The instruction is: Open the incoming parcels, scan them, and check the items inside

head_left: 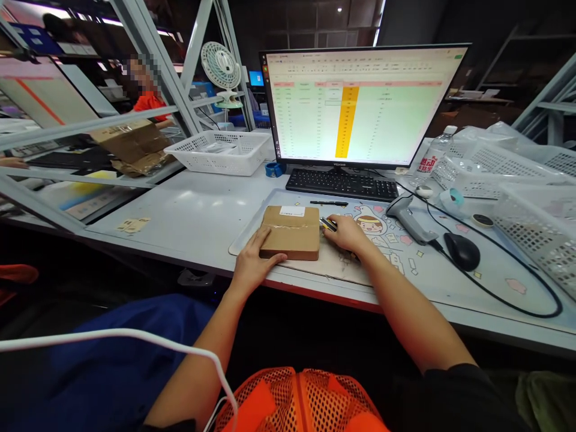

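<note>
A flat brown cardboard box (291,233) with a white label and a taped seam lies on a printed desk mat (396,240). My left hand (252,264) grips its near left corner, thumb along the front edge. Beside the box's right edge, my right hand (346,234) is closed round a small yellow and black tool (328,224), probably a cutter, whose tip touches the box's side.
Behind the box are a black pen (328,203), a keyboard (342,183) and a monitor (360,105). To the right lie a grey barcode scanner (408,219), a black mouse (462,251) with its cable, and white baskets (517,180). Another basket (220,152) and a fan (221,69) stand at the back left.
</note>
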Demonstrator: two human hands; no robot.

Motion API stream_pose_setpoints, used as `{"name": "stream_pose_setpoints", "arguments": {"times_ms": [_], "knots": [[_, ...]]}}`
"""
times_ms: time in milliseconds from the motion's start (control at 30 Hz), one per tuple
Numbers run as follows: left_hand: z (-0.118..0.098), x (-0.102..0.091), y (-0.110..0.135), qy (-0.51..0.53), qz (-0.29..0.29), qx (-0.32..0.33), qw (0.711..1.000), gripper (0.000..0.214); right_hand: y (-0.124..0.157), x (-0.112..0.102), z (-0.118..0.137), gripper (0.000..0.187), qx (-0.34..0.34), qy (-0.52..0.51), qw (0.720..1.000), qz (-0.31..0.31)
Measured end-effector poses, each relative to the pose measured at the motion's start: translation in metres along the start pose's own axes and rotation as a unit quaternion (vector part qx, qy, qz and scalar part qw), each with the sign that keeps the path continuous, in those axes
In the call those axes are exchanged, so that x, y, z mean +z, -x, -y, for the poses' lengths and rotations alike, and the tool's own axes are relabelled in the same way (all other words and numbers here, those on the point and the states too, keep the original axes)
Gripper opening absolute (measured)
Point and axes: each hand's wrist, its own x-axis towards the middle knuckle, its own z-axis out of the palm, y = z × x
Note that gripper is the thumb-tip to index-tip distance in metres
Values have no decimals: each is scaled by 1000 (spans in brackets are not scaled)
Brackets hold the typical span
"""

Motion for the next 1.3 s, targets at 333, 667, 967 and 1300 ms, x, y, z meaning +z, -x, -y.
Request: {"name": "stream_pose_setpoints", "arguments": {"times_ms": [333, 667, 967, 1300], "knots": [[-8, 2, 2, -1, -16, -22, 1000, 79, 15, -10, 11, 16, -10, -7, 1000, 9], [-8, 2, 2, 15, 1, -7, 1000, 78, 51, -21, 11, 28, -41, -26, 997, 62], [-12, 2, 3, 32, -2, -5, 999, 64, -14, -59, 69, 33, -71, 224, 972, 25], [-18, -3, 4, 46, 17, -5, 999, 70, -50, -3, 169, 27, -223, 273, 932, 88]]}}
